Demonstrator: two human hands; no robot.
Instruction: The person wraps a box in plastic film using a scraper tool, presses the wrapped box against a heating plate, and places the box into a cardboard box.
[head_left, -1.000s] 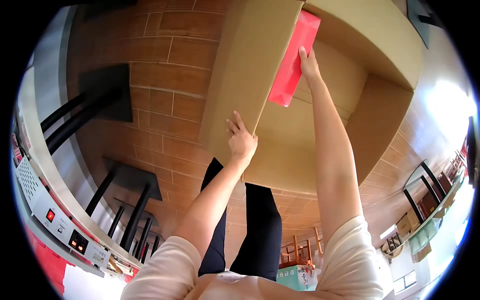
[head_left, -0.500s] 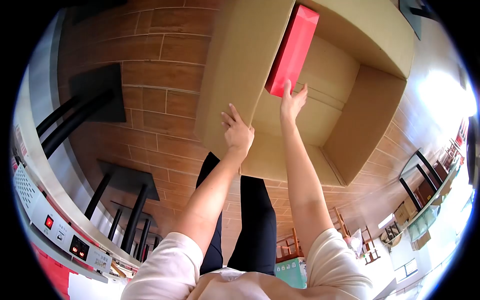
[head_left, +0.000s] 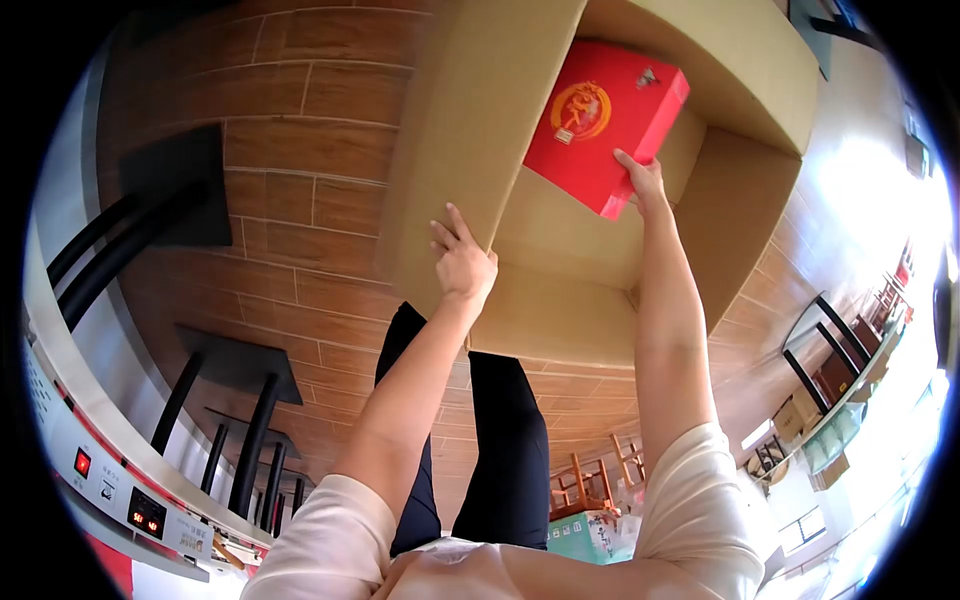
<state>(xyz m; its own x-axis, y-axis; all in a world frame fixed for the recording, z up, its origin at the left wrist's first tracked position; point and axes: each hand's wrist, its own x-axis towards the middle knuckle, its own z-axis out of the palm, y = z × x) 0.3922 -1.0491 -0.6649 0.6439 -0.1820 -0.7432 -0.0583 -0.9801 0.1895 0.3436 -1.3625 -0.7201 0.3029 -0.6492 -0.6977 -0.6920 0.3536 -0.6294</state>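
Note:
A large open cardboard box (head_left: 735, 215) stands in front of me. Inside it, toward its upper left, a red box (head_left: 620, 110) with a round gold emblem leans with its broad face turned up. My right hand (head_left: 645, 180) grips the lower right edge of the red box, thumb on the face and fingers mostly hidden behind it. My left hand (head_left: 465, 262) rests on the left flap of the cardboard box, its fingers spread over the outside and the thumb at the flap's edge.
Black table bases (head_left: 180, 185) stand on the brown tiled floor (head_left: 300, 215) at the left. A white machine with a red display (head_left: 147, 512) is at the lower left. Wooden chairs (head_left: 582, 485) and a green carton (head_left: 580, 538) lie behind my legs.
My right hand let go of the red box's end and then took hold of its right edge. The red box has tilted, so its emblem face now shows. My left hand stays on the flap.

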